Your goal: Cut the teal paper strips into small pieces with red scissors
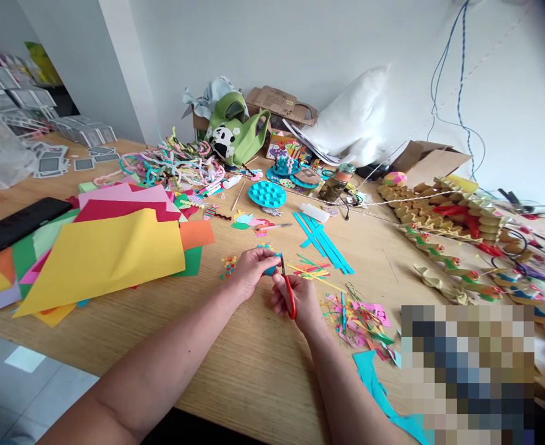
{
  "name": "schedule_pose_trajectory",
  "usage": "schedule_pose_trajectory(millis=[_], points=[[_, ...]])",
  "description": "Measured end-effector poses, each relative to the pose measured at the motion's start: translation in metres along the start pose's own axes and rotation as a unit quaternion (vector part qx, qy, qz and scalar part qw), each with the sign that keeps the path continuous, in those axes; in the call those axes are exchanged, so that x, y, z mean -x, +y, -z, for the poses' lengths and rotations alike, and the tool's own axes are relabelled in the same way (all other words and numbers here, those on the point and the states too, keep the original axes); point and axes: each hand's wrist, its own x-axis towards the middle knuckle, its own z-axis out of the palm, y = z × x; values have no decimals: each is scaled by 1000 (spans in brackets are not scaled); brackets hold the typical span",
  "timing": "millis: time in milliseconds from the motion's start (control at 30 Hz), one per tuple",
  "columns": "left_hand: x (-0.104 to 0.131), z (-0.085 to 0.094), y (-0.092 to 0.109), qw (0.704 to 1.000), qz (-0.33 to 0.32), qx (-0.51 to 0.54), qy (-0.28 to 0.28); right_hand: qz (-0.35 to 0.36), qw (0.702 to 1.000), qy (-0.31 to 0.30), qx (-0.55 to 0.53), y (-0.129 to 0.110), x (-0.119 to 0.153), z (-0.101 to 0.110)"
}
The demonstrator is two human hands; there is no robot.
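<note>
- One black phone [20, 224] lay over at my far left, partly on some paper.
- Next came one messy stack of coloured paper [115, 256], yellow sheet on top; too overlapped for me to count.
- One tangled heap of pipe cleaners [173, 162] sat behind that, again no count, sorry.
- A little scatter of tiny paper bits [228, 266] lay just left of my hands, too small to number.
- One green panda bag [240, 137] stood at the back.
- My left hand [250, 271] had one small blue piece [270, 269] pinched at the fingertips, just right of my thumb.
- One pair of red-handled scissors [291, 300] was in my right hand [304, 303], fingers wrapped round the handles, blades up at the blue piece's right edge. Couldn't tell if the blades were apart.
- Several blue strips [330, 247] lay crossed beyond that hand, near one jar [338, 186].
- One loose pile of scraps [358, 321] was right of my wrist, uncountable really.
</note>
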Motion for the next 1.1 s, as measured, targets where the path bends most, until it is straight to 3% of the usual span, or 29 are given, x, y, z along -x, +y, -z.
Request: schedule_pose_trajectory(millis=[1100], points=[[0, 0, 3, 1000, 8, -12, -16, -1, 1000, 6, 18, -3, 1, 0]])
